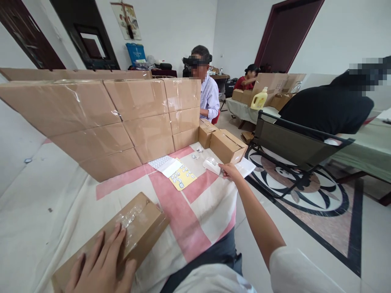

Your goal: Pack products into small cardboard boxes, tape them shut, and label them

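Note:
My left hand lies flat, fingers spread, on top of a long taped cardboard box at the near left of the table. My right hand reaches out to the far right side, its fingers closed at the end of a white tape dispenser with a clear rounded part. The lower fingers of that hand are partly hidden. Left of the dispenser lie a yellow sheet with printed stickers and a white patterned sheet. Small clear scraps rest just beyond the dispenser.
A wall of stacked cardboard boxes stands along the table's far left. Smaller boxes sit at the far right corner, with white paper beside them. Across the table is a person; another sits in a folding chair at right.

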Motion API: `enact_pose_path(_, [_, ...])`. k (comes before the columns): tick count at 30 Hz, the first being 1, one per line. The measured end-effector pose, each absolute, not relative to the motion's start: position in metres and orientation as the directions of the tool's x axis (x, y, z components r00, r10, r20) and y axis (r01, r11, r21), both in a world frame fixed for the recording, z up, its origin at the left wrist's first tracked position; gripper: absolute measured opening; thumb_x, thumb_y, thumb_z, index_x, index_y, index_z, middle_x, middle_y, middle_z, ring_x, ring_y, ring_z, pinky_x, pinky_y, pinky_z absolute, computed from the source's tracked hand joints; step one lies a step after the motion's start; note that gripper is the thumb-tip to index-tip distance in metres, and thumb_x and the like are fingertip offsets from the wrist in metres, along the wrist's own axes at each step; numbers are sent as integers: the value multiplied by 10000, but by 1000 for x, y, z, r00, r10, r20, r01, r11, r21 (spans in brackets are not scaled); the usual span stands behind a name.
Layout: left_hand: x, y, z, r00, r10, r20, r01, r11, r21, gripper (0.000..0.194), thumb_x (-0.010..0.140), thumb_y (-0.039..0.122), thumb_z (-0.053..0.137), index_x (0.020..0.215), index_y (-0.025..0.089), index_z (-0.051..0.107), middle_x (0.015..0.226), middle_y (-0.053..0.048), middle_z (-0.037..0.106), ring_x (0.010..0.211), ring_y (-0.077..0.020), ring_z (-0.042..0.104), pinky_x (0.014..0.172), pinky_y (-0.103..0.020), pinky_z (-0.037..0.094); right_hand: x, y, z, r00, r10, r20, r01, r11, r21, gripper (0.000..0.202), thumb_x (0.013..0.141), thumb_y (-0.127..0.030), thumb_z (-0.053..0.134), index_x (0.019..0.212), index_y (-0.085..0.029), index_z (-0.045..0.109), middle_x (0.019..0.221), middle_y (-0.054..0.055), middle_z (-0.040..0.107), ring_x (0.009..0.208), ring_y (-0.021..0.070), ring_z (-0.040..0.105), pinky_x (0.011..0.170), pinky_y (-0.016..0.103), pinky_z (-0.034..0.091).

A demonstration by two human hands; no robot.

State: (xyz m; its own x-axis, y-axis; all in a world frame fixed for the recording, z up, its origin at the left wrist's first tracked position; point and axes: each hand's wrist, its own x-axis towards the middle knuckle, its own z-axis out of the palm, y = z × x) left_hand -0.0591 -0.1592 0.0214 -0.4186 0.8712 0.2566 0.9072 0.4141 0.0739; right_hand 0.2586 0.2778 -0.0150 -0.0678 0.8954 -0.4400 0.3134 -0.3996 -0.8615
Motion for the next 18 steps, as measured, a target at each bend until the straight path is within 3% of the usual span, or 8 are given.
enact_pose_path(7, [-52,-159,29,-393,878,272,918,393,58,652,925,442,366,1518,187,457,1593,-72,510,1538,-335,356,1255,-591,299,252,283,5,-31,846,-532,394,-478,-785,289,1010,-349,678,1203,-136,654,1114,73,686,902,173,693,766,333,623])
enact_pose_path(11, [-44,-158,39,-413,871,266,910,407,78,617,943,415,347,1502,179,463,1606,-75,491,1545,-330,343,1285,-572,247,251,279,10,-28,842,-539,372,-492,-787,311,1011,-348,674,1243,-143,642,1161,82,678,937,183,693,787,347,626])
enact_pose_path(18, [-37,-157,48,-400,877,266,916,395,73,591,960,402,345,1465,134,493,1593,-112,502,1526,-365,369,1267,-605,274,256,285,8,-23,814,-580,317,-545,-776,335,1014,-346,669,1285,-152,628,1215,91,666,990,201,693,825,376,627])
